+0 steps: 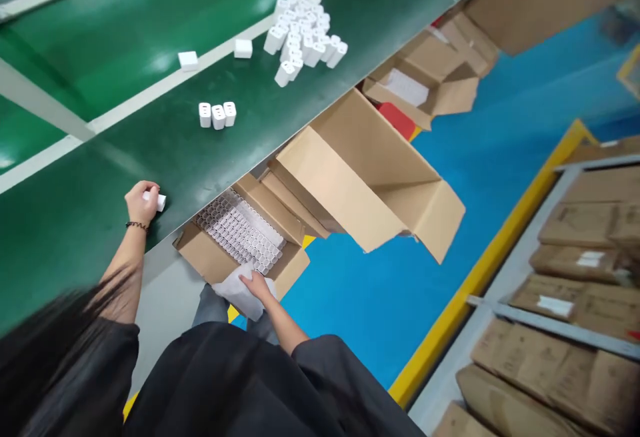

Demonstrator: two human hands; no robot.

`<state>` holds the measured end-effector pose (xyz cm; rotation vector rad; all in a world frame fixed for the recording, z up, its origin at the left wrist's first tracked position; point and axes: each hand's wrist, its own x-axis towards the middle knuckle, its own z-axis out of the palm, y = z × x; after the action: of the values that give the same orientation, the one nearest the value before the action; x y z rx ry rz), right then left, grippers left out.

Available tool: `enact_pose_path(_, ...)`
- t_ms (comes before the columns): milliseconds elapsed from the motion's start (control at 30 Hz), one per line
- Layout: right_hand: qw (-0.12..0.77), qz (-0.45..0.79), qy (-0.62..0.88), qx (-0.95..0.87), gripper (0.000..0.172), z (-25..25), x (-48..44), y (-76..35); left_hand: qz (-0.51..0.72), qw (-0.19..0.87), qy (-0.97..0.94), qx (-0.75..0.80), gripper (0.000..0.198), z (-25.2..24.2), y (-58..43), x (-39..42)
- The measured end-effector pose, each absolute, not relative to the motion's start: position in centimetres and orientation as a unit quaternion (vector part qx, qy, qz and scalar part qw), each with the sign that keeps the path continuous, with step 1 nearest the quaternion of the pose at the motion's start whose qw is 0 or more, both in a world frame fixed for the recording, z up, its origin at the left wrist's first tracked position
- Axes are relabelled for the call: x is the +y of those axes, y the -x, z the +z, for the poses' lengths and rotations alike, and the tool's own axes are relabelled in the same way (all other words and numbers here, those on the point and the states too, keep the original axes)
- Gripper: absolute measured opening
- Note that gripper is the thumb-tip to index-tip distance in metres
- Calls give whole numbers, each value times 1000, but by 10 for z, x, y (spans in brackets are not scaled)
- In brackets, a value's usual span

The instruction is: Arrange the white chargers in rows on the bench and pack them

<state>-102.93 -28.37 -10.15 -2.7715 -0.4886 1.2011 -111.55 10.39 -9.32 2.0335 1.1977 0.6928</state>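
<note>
My left hand (141,201) rests at the near edge of the green worktop, its fingers closed around a white charger plug (161,203). Lower down, my right hand (256,285) grips a thin white sheet (239,292), thumb on top. That sheet lies over the near end of a cardboard carton (196,248) beside my legs. Tight rows of white plugs in clear sleeves (240,230) fill the carton. On the worktop, three plugs (218,116) stand side by side, and a heap of more plugs (303,27) sits farther off.
Two single plugs lie by the pale rail (120,108). A large cardboard box (370,150) stands right of the carton, with another carton (405,87) beyond it. On the right, a shelf with a yellow edge (450,320) holds stacked brown packages (580,257). The floor is blue.
</note>
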Motion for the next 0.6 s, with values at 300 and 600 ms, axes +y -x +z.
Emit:
enact_pose_path(300,2,449,856,-257,33,-83,-340,986,319,296,-702,564,17,-90,1108,72)
enact_pose_path(600,-92,531,753,-377,23,-120,-429,874,357,177,-572,717,18,-82,1104,14)
